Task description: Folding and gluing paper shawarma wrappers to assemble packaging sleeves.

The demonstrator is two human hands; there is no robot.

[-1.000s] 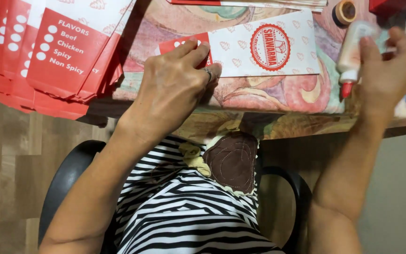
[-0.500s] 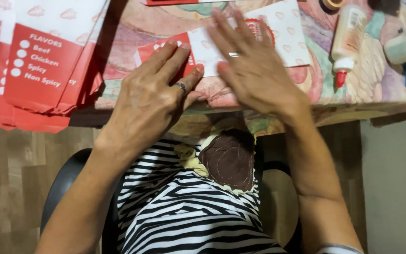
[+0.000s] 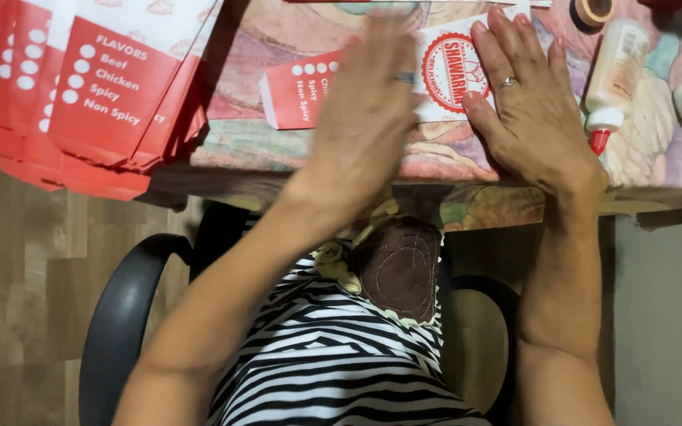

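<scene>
Paper, plastic, cloth and wood

The red and white bag is smooth matt paper, like the stack of bags. The glue bottle is shiny plastic. The tablecloth looks soft. The floor is wood.

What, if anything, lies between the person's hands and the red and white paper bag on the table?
Nothing visible does. The right hand lies flat on the paper bag, and the blurred left hand is over its middle. The glue bottle stands off to the side.
</scene>
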